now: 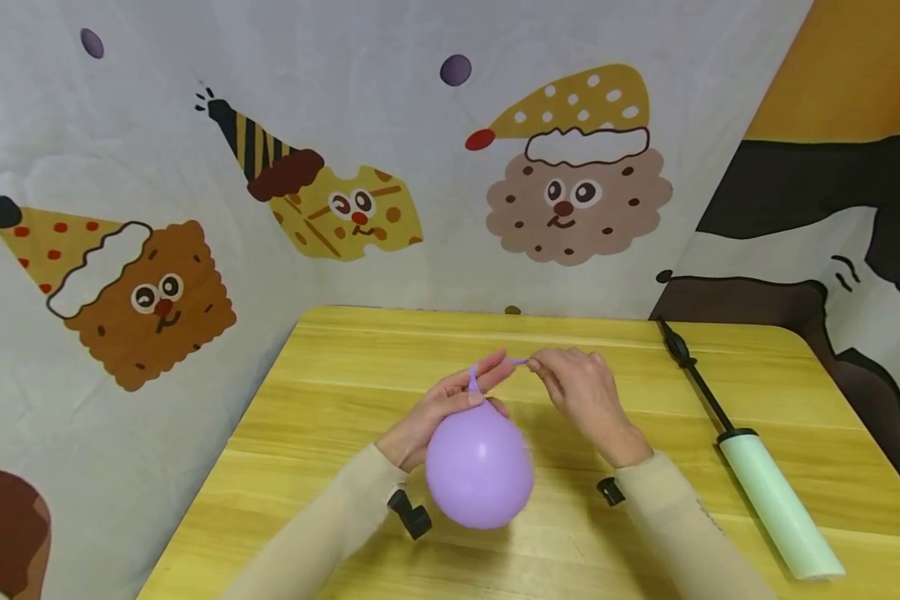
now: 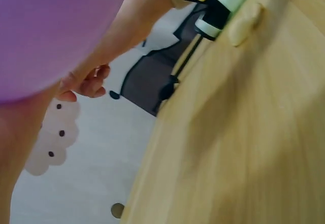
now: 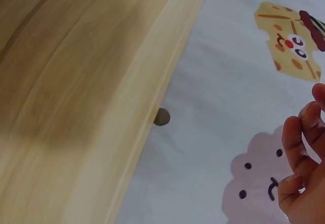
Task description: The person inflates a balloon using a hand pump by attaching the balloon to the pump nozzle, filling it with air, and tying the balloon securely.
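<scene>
Head view: purple balloon [image 1: 480,467] has its neck [image 1: 474,382] between 2 hands [image 1: 441,408] [image 1: 585,396].

Small glare on balloon [image 1: 482,467]; soft shadows across table [image 1: 360,358]; right-wrist view dimmer.

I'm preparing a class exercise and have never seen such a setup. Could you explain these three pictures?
There's no machine, just a person's bare left grip and right grip. The wide picture comes from a camera on the head, looking forward and down; the others come from cameras on each wrist. On the wood-grain table lies a pale green pump. The left grip holds a purple balloon near its neck; the right grip pinches the neck's far end. Behind the table is a cartoon-printed cloth.
</scene>
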The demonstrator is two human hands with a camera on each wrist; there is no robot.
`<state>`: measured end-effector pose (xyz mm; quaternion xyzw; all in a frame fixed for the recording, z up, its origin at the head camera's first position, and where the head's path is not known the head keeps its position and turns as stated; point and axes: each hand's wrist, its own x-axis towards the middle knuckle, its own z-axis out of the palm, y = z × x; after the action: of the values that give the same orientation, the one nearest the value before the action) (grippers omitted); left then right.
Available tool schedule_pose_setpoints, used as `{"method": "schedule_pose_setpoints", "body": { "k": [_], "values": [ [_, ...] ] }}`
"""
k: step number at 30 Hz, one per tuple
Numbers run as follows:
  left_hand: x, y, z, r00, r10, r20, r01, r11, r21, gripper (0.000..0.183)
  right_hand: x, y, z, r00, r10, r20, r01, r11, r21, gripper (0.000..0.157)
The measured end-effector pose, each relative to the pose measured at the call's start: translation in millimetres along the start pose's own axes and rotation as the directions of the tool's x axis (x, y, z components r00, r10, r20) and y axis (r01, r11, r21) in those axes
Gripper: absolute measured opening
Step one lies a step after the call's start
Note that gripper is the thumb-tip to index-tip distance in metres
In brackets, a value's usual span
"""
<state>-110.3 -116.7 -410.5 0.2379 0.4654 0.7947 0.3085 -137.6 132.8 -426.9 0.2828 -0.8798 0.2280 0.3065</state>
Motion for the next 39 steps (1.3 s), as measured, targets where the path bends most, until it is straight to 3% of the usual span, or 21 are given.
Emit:
{"method": "schedule_pose_setpoints", "body": {
  "k": [3, 5, 9, 12, 15, 18, 20, 21, 23, 26, 27, 29, 31, 33, 35, 39],
  "values": [
    [5.9, 2.9, 0.7, 0.991, 0.073, -0.115, -0.075, 0.997, -0.012, 0.062, 0.2, -6.6, -1.9, 0.999, -0.030, 0.013, 0.030, 1.000, 0.002, 0.020],
    [10.0, 4.6, 0.0, 0.980, 0.092, -0.174, -0.090, 0.996, 0.020, 0.054, -0.7, -13.8, -5.3, 0.999, -0.039, 0.032, 0.039, 0.999, -0.002, 0.018],
    [15.1, 8.0, -1.3, 0.968, 0.097, -0.230, -0.048, 0.977, 0.209, 0.041, -3.8, -29.5, -16.2, 0.996, -0.033, 0.079, 0.034, 0.999, -0.005, 0.007],
    [16.8, 11.1, 0.8, 0.968, 0.110, -0.225, -0.012, 0.918, 0.397, 0.038, -4.9, -39.6, -25.5, 0.993, -0.041, 0.111, 0.044, 0.998, -0.033, 0.006],
    [19.1, 13.1, 3.4, 0.974, 0.134, -0.183, -0.008, 0.827, 0.563, 0.036, -4.5, -48.1, -33.4, 0.988, -0.076, 0.133, 0.087, 0.993, -0.079, 0.007],
    [21.4, 12.1, 5.8, 0.977, 0.179, -0.113, -0.040, 0.682, 0.730, 0.032, -3.8, -55.8, -38.4, 0.983, -0.118, 0.139, 0.136, 0.983, -0.126, 0.008],
    [22.9, 10.2, 7.4, 0.973, 0.228, -0.040, -0.089, 0.531, 0.843, 0.030, -3.9, -59.7, -39.5, 0.982, -0.132, 0.138, 0.152, 0.978, -0.142, 0.010],
    [23.0, 9.1, 8.3, 0.967, 0.256, -0.007, -0.106, 0.425, 0.899, 0.031, -3.8, -61.3, -39.3, 0.981, -0.137, 0.135, 0.156, 0.977, -0.146, 0.011],
    [23.2, 6.3, 9.8, 0.944, 0.319, 0.078, -0.144, 0.187, 0.972, 0.031, -3.8, -64.0, -38.1, 0.982, -0.142, 0.125, 0.159, 0.977, -0.143, 0.012],
    [23.6, 1.3, 11.4, 0.896, 0.395, 0.204, -0.157, -0.147, 0.977, 0.032, -3.9, -66.4, -35.5, 0.986, -0.142, 0.092, 0.153, 0.981, -0.119, 0.014],
    [23.9, -0.7, 11.1, 0.877, 0.412, 0.248, -0.155, -0.245, 0.957, 0.033, -3.7, -67.3, -34.5, 0.987, -0.141, 0.079, 0.149, 0.983, -0.109, 0.016],
    [25.4, -4.0, 10.8, 0.833, 0.442, 0.334, -0.158, -0.389, 0.907, 0.034, -3.2, -68.9, -33.0, 0.990, -0.133, 0.052, 0.137, 0.987, -0.086, 0.020],
    [27.1, -6.8, 9.5, 0.789, 0.465, 0.402, -0.148, -0.492, 0.858, 0.040, -2.1, -70.6, -31.7, 0.992, -0.124, 0.029, 0.126, 0.990, -0.064, 0.024],
    [28.8, -8.8, 7.4, 0.750, 0.479, 0.455, -0.135, -0.563, 0.815, 0.045, -0.8, -71.9, -30.5, 0.993, -0.116, 0.011, 0.117, 0.992, -0.053, 0.026],
    [29.4, -9.8, 5.8, 0.737, 0.483, 0.473, -0.128, -0.589, 0.798, 0.048, 0.5, -72.9, -29.6, 0.994, -0.114, -0.001, 0.114, 0.992, -0.050, 0.026],
    [29.5, -12.1, 2.9, 0.735, 0.467, 0.491, -0.131, -0.613, 0.779, 0.049, 1.6, -73.5, -27.9, 0.993, -0.117, -0.006, 0.116, 0.991, -0.063, 0.024]
  ]
}}
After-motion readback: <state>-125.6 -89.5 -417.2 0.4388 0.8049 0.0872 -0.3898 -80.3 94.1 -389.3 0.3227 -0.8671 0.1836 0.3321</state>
